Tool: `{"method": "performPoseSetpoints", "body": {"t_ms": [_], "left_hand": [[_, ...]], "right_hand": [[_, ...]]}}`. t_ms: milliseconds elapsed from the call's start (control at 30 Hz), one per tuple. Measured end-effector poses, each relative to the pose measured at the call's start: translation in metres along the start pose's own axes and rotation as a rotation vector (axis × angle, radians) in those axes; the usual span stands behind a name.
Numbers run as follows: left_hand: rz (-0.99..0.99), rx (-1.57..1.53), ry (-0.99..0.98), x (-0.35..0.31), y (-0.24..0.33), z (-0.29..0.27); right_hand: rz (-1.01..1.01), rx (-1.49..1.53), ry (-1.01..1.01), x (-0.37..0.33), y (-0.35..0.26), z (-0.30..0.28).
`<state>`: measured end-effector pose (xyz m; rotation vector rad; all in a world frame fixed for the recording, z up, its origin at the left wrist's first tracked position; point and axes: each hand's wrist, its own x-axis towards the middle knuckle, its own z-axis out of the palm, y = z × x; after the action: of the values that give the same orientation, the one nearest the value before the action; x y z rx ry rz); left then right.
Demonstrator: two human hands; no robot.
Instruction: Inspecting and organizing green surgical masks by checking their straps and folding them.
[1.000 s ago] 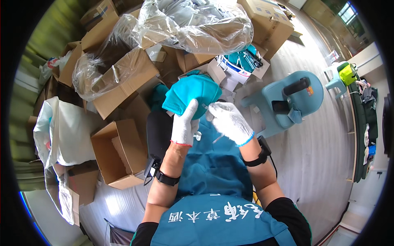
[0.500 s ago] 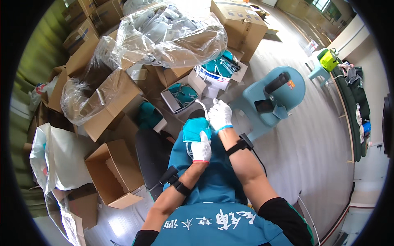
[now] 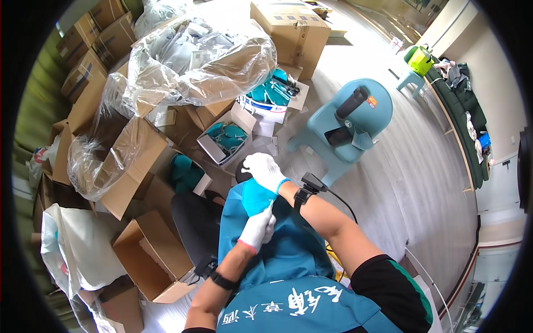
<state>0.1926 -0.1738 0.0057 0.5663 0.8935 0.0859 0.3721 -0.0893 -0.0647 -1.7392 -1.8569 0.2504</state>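
A teal face mask (image 3: 256, 198) lies over my lap, above the blue apron. My left hand (image 3: 257, 229), in a white knit glove with a red cuff, pinches the mask's near right corner between thumb and fingers. Gloved in white with a blue cuff, my right hand (image 3: 265, 170) curls over the mask's far edge. Its fingers bend to the left, and the hand hides what they grip there. More teal masks fill a small open box (image 3: 251, 123) just beyond my hands and a white-and-blue box (image 3: 266, 109) behind it.
A blue plastic chair (image 3: 380, 108) at right holds a dark bottle (image 3: 352, 101), a phone (image 3: 337, 136) and a light blue mask (image 3: 362, 140). An open cardboard box (image 3: 183, 244) stands left of my legs. Beyond, a plastic-lined carton (image 3: 222, 83) holds white packets.
My right hand has moved left and nearer, over the mask's far edge; the white strap it held up no longer shows. My left hand has shifted to the mask's near right corner. The view has turned slightly.
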Motion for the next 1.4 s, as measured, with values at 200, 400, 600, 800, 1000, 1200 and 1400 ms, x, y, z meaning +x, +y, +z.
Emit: {"method": "performPoseSetpoints", "body": {"t_ms": [200, 400, 600, 800, 1000, 1200, 1400], "left_hand": [[1.378, 1.275, 0.135, -0.003, 0.036, 0.009], [1.385, 2.077, -0.583, 0.035, 0.025, 0.036], [0.654, 0.852, -0.242, 0.066, 0.022, 0.02], [0.505, -0.462, 0.15, 0.05, -0.001, -0.004], [0.464, -0.552, 0.272, 0.006, 0.006, 0.001], [0.465, -0.516, 0.349, -0.018, 0.004, -0.009], [0.466, -0.493, 0.348, -0.037, -0.007, -0.023]], "right_hand": [[-0.514, 0.131, 0.013, 0.001, 0.011, -0.008], [-0.425, 0.093, -0.194, -0.004, -0.008, -0.013], [-0.407, -0.02, -0.281, -0.017, 0.003, -0.014], [-0.182, -0.049, -0.066, -0.03, 0.01, -0.016], [-0.21, -0.112, 0.017, -0.022, 0.018, -0.014], [-0.111, -0.185, -0.138, -0.021, 0.014, -0.003], [-0.076, -0.242, -0.214, -0.024, 0.009, -0.002]]}}
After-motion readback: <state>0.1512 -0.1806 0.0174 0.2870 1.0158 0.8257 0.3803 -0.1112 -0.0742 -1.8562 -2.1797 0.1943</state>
